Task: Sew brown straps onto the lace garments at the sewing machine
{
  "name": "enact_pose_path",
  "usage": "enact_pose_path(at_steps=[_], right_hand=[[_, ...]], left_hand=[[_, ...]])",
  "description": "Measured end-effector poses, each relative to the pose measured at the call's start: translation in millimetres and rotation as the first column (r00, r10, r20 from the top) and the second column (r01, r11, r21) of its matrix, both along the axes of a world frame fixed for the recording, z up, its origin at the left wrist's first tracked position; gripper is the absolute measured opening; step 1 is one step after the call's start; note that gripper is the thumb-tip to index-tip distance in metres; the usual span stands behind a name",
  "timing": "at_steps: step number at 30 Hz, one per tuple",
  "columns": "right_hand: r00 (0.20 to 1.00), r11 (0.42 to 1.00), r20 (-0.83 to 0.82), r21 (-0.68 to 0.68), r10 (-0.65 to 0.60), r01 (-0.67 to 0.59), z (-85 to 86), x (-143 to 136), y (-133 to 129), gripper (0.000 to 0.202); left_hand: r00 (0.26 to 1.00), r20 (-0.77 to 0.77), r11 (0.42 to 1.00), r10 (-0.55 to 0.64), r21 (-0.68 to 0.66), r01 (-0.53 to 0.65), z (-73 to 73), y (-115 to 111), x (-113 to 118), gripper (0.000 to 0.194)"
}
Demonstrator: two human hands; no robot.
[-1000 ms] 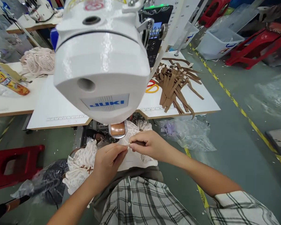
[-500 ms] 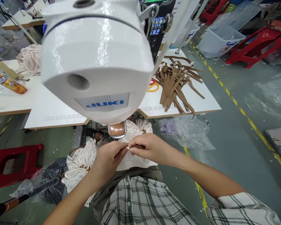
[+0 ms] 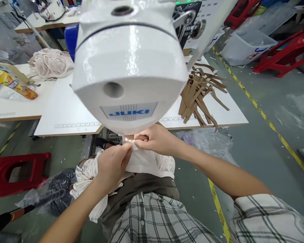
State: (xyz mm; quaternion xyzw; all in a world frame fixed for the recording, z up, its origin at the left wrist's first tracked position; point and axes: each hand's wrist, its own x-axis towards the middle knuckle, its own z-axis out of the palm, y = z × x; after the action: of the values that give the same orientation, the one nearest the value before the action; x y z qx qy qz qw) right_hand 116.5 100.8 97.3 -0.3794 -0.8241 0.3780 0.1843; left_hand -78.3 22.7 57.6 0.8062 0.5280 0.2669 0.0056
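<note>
The white sewing machine head (image 3: pixel 131 77) looms in front of me, its needle area hidden beneath it. Just below, my left hand (image 3: pixel 114 162) is closed in a pinch on the edge of a white lace garment (image 3: pixel 144 163) that hangs over my lap. My right hand (image 3: pixel 159 140) is pinched shut at the same spot, with a brown fabric strip (image 3: pixel 142 137) showing between its fingers. Both sets of fingertips nearly meet at a shiny copper-coloured plate (image 3: pixel 129 138) under the machine head. Exactly how strip and garment overlap is hidden by the fingers.
Many brown strips (image 3: pixel 199 96) are heaped on the white table (image 3: pixel 230 114) at right. More lace fabric (image 3: pixel 88 172) hangs at left, and a drink bottle (image 3: pixel 17 86) lies beyond. Red stools (image 3: pixel 17 170), a plastic bag (image 3: pixel 207 145) and a clear bin (image 3: pixel 248 49) stand around.
Both hands have moved forward with the garment edge and brown strip, from in front of the copper-coloured plate to right at it. The view has turned slightly left, and the scissors are now hidden.
</note>
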Motion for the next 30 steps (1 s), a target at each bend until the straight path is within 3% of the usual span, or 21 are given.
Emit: enact_pose_path(at_steps=[2, 5, 9, 13, 15, 17, 20, 22, 25, 27, 30], right_hand=[[0.998, 1.000, 0.057, 0.009, 0.006, -0.007, 5.7, -3.6, 4.5, 0.032], [0.995, 0.999, 0.103, 0.042, -0.011, 0.007, 8.4, -5.8, 2.5, 0.036], [0.991, 0.996, 0.134, 0.089, -0.023, 0.011, 8.3, -5.9, 0.4, 0.036], [0.989, 0.979, 0.135, 0.202, -0.064, 0.036, -4.4, -1.2, -5.2, 0.025], [0.990, 0.918, 0.053, 0.384, -0.133, 0.102, -19.3, 2.1, -13.7, 0.016], [0.977, 0.803, -0.065, 0.560, -0.204, 0.205, -35.9, 4.2, -23.8, 0.020], [0.936, 0.675, -0.193, 0.651, -0.295, 0.347, -53.5, 2.7, -35.4, 0.021], [0.922, 0.683, -0.231, 0.622, -0.310, 0.384, -58.6, -0.6, -39.5, 0.021], [0.926, 0.810, -0.242, 0.454, -0.290, 0.372, -65.1, -4.9, -44.2, 0.023], [0.899, 0.884, -0.295, 0.246, -0.323, 0.398, -72.4, -6.2, -48.2, 0.032], [0.835, 0.895, -0.382, 0.044, -0.395, 0.444, -81.5, -5.6, -52.2, 0.046]], left_hand=[[0.984, -0.132, 0.978, -0.124, 0.154, 0.143, -5.8, 5.1, -13.1, 0.027], [0.940, -0.262, 0.941, -0.217, 0.201, 0.273, -12.5, 10.4, -26.8, 0.041], [0.902, -0.361, 0.942, -0.238, 0.141, 0.305, -13.6, 15.5, -32.3, 0.045], [0.887, -0.423, 0.971, -0.186, 0.060, 0.232, -5.1, 13.8, -24.8, 0.046], [0.881, -0.452, 0.987, -0.144, 0.005, 0.163, 1.3, 9.8, -18.5, 0.046], [0.880, -0.461, 0.993, -0.119, -0.039, 0.113, 6.3, 6.6, -14.5, 0.046], [0.879, -0.452, 0.988, -0.151, -0.046, 0.146, 8.2, 9.9, -18.8, 0.046], [0.853, -0.464, 0.965, -0.240, -0.016, 0.262, 7.2, 17.8, -26.8, 0.047], [0.803, -0.497, 0.921, -0.329, 0.016, 0.388, 7.8, 30.4, -35.0, 0.046], [0.801, -0.515, 0.929, -0.306, 0.024, 0.370, 10.5, 33.1, -32.9, 0.042], [0.811, -0.535, 0.954, -0.238, 0.029, 0.300, 15.2, 26.3, -20.1, 0.037]])
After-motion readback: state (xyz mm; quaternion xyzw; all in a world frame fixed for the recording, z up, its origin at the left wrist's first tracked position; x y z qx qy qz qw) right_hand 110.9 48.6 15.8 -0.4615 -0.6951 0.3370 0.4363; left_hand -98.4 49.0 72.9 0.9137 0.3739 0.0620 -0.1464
